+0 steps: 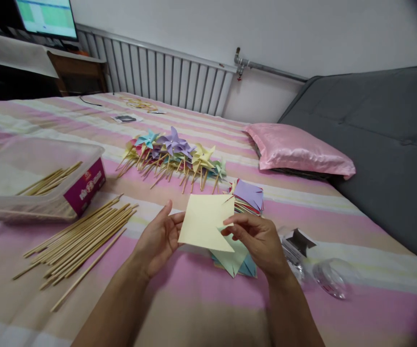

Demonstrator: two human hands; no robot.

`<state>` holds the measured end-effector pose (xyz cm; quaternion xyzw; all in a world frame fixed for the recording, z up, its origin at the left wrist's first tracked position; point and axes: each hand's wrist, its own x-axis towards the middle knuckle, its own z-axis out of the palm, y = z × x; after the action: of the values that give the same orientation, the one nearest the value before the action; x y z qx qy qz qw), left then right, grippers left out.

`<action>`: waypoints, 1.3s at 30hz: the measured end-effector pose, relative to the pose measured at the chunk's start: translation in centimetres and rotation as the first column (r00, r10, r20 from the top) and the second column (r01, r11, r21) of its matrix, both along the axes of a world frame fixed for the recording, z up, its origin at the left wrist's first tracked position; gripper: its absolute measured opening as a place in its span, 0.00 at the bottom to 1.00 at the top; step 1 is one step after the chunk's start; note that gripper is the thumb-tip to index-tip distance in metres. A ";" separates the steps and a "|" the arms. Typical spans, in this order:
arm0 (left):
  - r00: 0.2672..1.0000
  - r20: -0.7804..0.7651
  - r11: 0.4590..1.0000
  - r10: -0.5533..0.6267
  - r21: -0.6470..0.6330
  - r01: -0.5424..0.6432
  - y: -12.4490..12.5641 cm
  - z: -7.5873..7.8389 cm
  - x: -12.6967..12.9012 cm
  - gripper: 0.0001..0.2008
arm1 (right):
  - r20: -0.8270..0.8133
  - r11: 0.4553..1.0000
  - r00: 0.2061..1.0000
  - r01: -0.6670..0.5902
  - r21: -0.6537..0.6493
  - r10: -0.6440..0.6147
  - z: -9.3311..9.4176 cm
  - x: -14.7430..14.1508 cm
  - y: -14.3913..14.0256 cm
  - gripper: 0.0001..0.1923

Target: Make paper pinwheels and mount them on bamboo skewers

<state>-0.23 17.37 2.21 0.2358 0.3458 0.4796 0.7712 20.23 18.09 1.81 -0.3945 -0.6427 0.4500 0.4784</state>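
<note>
Both hands hold one pale yellow paper square (204, 220) above the striped bedspread. My left hand (157, 238) grips its left edge. My right hand (261, 241) pinches its right side, where a cut flap bends. Under the right hand lie a few cut sheets in green and blue (234, 260). Just beyond the yellow sheet sits a stack of coloured paper squares (248, 196) with a purple one on top. Farther back lies a row of finished paper pinwheels on sticks (174, 154).
Loose wooden skewers (81, 236) lie at the left, next to a clear plastic box (40, 180) holding more. A clear container and lid (313, 270) sit at the right. A pink pillow (297, 152) and grey sofa (385, 144) lie beyond.
</note>
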 end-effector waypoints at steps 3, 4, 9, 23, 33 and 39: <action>0.997 -0.077 0.997 -0.004 0.081 0.010 -0.5 0.2 0.1 0.18 | 0.067 0.998 0.995 -0.070 0.011 0.069 0.1 0.2 0.0 0.07; 0.992 -0.127 0.994 -0.011 0.106 0.025 -0.6 0.1 0.2 0.16 | 0.099 0.996 0.991 -0.090 0.014 0.088 0.3 0.2 0.0 0.08; 0.955 -0.292 0.986 -0.048 0.139 0.092 -0.8 -0.6 0.2 0.16 | 0.227 0.986 0.961 -0.164 0.010 0.158 0.7 0.1 -0.2 0.11; 0.959 -0.277 0.977 -0.061 0.179 0.114 -0.9 -0.9 0.6 0.16 | 0.199 0.984 0.969 -0.124 -0.129 0.148 0.0 -1.0 -0.2 0.12; 0.959 -0.279 0.979 -0.046 0.176 0.098 -1.0 -1.0 0.9 0.16 | 0.238 0.991 0.969 -0.030 -0.129 0.060 -0.6 -1.1 -0.1 0.10; 0.949 -0.313 0.979 -0.038 0.178 0.098 -1.0 -0.9 1.2 0.15 | 0.286 0.995 0.957 -0.017 -0.099 0.045 -0.7 -1.2 0.0 0.09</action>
<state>0.93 16.41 1.36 0.3923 0.4058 0.4411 0.6978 19.03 18.13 1.11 -0.4680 -0.6895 0.4254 0.3531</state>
